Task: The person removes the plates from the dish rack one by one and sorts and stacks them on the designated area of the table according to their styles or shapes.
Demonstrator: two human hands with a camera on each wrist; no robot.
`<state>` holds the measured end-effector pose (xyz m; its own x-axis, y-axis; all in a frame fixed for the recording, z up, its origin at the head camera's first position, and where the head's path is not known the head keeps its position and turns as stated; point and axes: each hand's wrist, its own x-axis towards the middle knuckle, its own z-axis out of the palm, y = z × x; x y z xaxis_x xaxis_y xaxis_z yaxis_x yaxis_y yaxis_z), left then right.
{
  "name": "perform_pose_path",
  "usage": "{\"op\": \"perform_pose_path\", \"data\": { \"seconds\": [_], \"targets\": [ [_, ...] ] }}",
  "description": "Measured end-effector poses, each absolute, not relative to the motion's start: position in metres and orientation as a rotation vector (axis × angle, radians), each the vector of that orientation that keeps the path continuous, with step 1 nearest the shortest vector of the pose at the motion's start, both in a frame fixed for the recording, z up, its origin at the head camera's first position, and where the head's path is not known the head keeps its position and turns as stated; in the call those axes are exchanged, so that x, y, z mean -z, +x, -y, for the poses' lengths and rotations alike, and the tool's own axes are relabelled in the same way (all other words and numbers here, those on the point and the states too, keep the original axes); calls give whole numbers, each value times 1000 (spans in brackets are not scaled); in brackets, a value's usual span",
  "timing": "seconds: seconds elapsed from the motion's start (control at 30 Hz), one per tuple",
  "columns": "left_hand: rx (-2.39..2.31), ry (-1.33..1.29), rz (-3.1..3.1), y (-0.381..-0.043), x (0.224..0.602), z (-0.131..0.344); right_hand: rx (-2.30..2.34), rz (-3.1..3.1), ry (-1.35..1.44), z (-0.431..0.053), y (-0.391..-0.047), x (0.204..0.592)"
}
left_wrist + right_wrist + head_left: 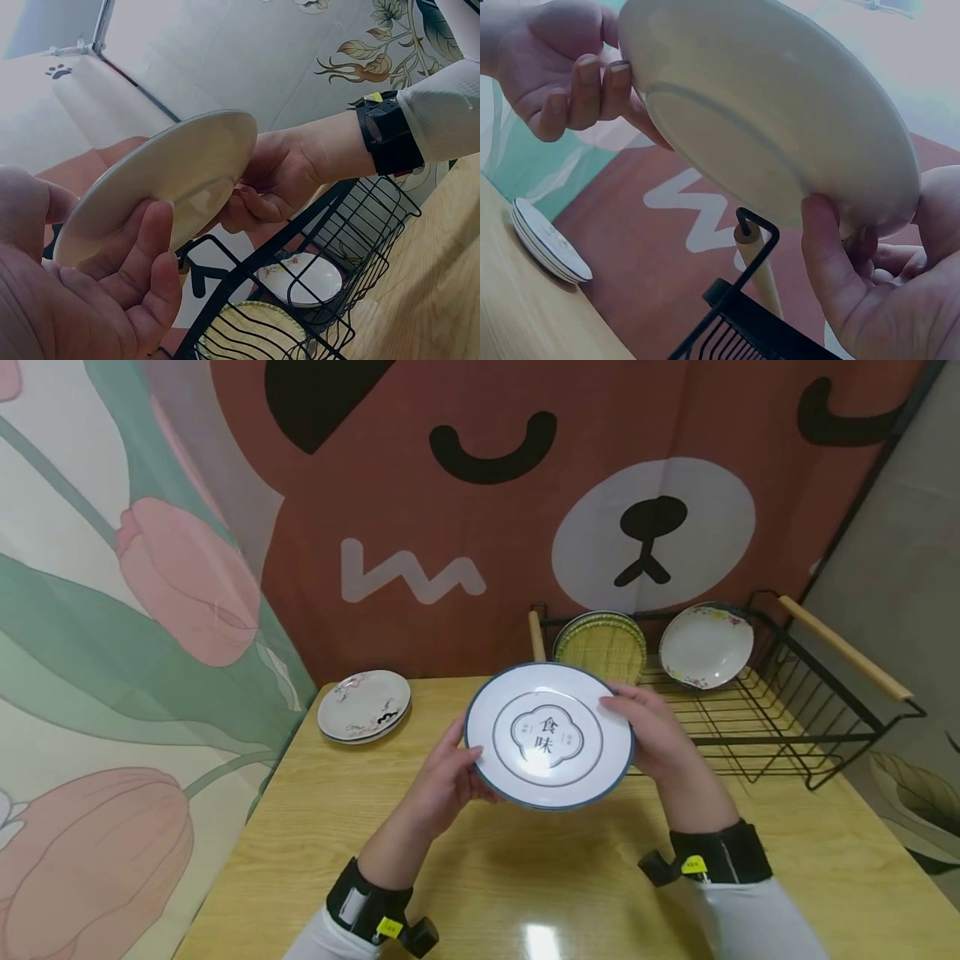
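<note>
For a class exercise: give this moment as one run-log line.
left fingers: grip blue-rimmed plate | right fingers: grip plate | plate: held above table | stacked plates: on table | wire rack: holds floral dish

Up on the head, one camera looks forward and down, far enough back to catch the table [285, 843], the rack [845, 649] at right and the wall hanging [420, 510] across the top. The left wrist's view is tilted and up close beneath the plate [191, 146], taking the rack in at the lower right. Just as near, the right wrist's looks up from under it, with stacked plates [551, 241] at lower left. All three, I notice, share plate and rack.
</note>
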<state>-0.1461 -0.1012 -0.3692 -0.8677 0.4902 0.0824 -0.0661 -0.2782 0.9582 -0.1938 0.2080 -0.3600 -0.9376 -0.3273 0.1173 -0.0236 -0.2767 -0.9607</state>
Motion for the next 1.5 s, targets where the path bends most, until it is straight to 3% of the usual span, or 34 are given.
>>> {"op": "perform_pose_path", "data": {
  "seconds": [0.47, 0.87, 1.27, 1.5],
  "targets": [
    [-2222, 529, -1651, -144, 370, 110, 2327, -1701, -455, -190, -186, 360],
    [-2386, 432, -1616, -154, 364, 126, 2285, -1318, -779, -175, -171, 356],
    [-2546, 264, -1713, -184, 373, 165, 2202, -1458, -586, -125, -150, 353],
    [-2670, -8, -1796, -207, 389, 191, 2126, -1485, -461, -88, -157, 373]
  ]
}}
